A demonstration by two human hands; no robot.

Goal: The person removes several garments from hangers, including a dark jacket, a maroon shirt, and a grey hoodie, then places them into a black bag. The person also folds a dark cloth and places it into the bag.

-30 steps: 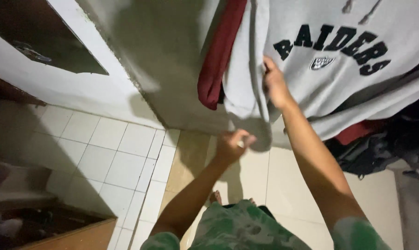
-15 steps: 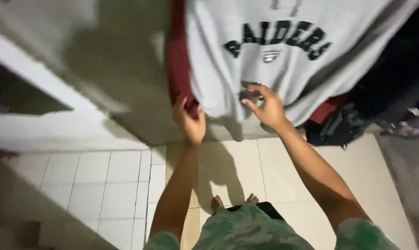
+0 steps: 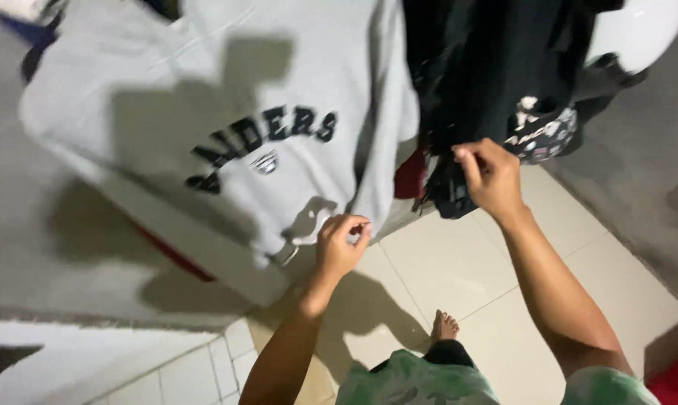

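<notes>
- Green-patterned soft cloth top (image 3: 414,379), worn by the person; one bare foot (image 3: 445,327) shows just beyond it on the pale square floor tiles (image 3: 459,262).
- Left hand (image 3: 340,244): raised, fingers curled and pressed together, pinching the lower hem corner of the grey fleece sweatshirt with dark block lettering (image 3: 226,142).
- Right hand (image 3: 492,178): raised further out, thumb and fingers closed on the lower edge of the black hanging fabric garment (image 3: 481,82).
- Grey sweatshirt: hangs against the grey plaster wall (image 3: 31,225), above and left of the left hand, hem touching the fingertips; still up, not taken down.
- Black garment: hangs directly above the right hand, beside the sweatshirt's right edge; likewise still hanging.
- Dark red cloth (image 3: 410,176): a strip shows between the two garments, near neither palm.
- Progress, as judged: both garments gripped at the hem only; lifting off or sorting appears undone.
- White rounded object (image 3: 639,30): farthest, top right; kind unclear.
</notes>
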